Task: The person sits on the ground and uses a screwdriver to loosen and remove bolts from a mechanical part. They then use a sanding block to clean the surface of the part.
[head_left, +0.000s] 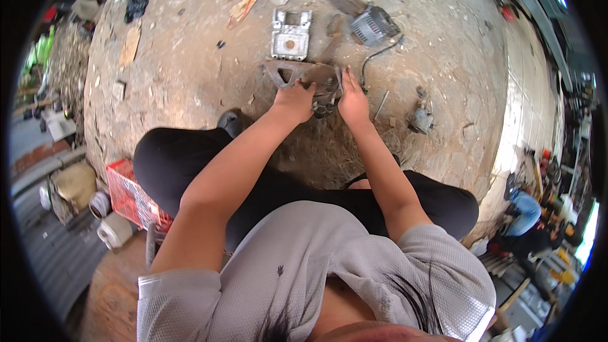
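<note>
The left hand (294, 101) grips a rusty brown, rounded metal assembly (320, 76) while the right hand (353, 100), fingers straight, seemingly braces its opposite side, steadying it.

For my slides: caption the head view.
Left hand and right hand on a brownish metal assembly, silver metal frame beyond.

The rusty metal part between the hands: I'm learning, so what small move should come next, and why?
Perhaps curl the right hand around the rusty metal part: that hand's fingers lie extended alongside, while the left hand touches the part.
</note>
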